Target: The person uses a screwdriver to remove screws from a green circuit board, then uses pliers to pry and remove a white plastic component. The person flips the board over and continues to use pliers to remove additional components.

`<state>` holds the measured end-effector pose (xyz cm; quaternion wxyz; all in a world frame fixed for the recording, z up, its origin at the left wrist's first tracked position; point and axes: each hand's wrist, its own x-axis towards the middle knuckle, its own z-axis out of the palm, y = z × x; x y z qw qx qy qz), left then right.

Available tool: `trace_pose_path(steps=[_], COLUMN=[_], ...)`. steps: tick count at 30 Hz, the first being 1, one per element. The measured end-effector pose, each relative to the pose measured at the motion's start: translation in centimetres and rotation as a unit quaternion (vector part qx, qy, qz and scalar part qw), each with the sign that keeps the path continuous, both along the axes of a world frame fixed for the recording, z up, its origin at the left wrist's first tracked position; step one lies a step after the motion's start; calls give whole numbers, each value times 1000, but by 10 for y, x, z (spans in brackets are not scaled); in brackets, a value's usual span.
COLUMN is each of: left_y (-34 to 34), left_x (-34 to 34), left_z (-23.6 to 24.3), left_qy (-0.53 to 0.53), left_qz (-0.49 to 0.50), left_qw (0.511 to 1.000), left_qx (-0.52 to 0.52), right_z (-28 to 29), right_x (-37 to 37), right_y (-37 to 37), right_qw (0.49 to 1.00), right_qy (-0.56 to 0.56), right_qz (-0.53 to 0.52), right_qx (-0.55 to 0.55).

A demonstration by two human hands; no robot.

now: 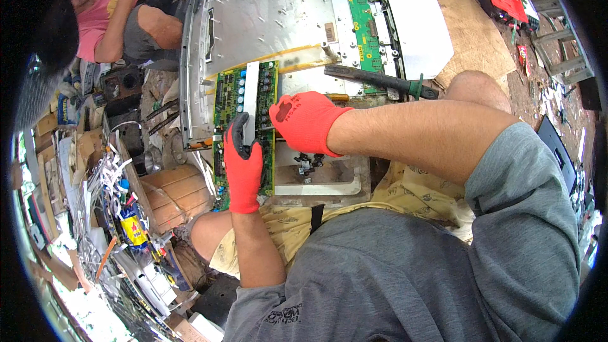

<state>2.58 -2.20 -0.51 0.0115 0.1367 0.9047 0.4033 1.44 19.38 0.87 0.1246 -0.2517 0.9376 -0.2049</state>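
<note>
A long green circuit board with a silver metal bar along it stretches out in front of me. My left hand, in a red glove with black-coated fingers, grips the board beside the bar's near end. Just right of the bar, my right hand, also in a red glove, is closed in a fist. A thin dark tip seems to stick out of it toward the board; its kind is hidden. Past the right wrist, a dark chisel-like tool lies across the panel's near edge.
A large metal panel with many studs and a green strip board lies ahead. Small dark parts sit in a clear bin below my right hand. Another person sits at far left. Scrap is heaped at left.
</note>
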Motion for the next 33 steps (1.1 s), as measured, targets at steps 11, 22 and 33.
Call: trace_pose_path(steps=[11, 22, 33], left_y=[-4, 6, -9], left_x=[-1, 11, 44], left_z=[-2, 9, 25], left_qy=[-16, 94, 113], left_qz=[1, -23, -52], left_qw=[999, 988, 977], left_qx=[41, -117, -173], right_z=[15, 22, 37], right_x=[-3, 6, 7], right_y=[7, 27, 68], right_qw=[997, 996, 995], right_qy=[-66, -71, -50], right_qz=[-5, -18, -8], right_qx=[-37, -51, -85])
